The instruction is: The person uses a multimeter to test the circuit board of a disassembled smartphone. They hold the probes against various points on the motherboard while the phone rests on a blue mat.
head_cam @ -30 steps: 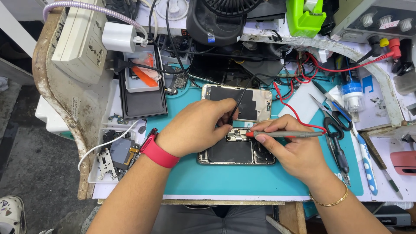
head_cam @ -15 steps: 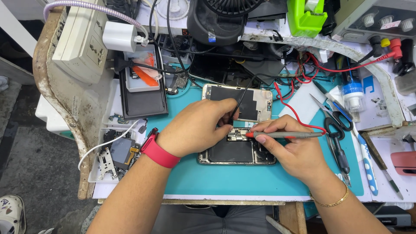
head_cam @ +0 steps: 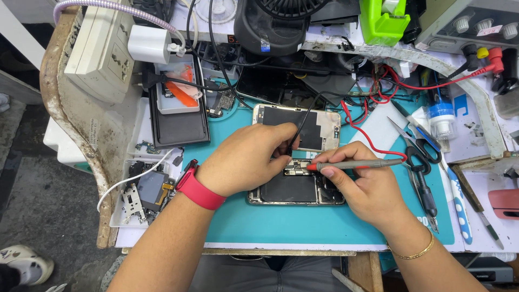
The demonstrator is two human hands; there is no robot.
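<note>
An opened smartphone (head_cam: pixel 303 192) lies on a teal work mat (head_cam: pixel 281 227), its insides exposed. My left hand (head_cam: pixel 246 159), with a red band at the wrist, pinches a thin black probe (head_cam: pixel 300 127) and holds its tip on the phone's board. My right hand (head_cam: pixel 362 186) grips a grey probe with a red tip (head_cam: pixel 357 164), pointing left onto the same board area (head_cam: pixel 297 168). Both tips sit close together between my hands. A red lead (head_cam: pixel 357 127) runs back from the grey probe.
Scissors (head_cam: pixel 416 157), a blue-handled tool (head_cam: pixel 459 203) and a small bottle (head_cam: pixel 440 116) lie right of the mat. A black tray (head_cam: pixel 178 127) and a white tray of parts (head_cam: pixel 143 194) sit left. A fan (head_cam: pixel 273 21), cables and a power strip (head_cam: pixel 97 48) crowd the back.
</note>
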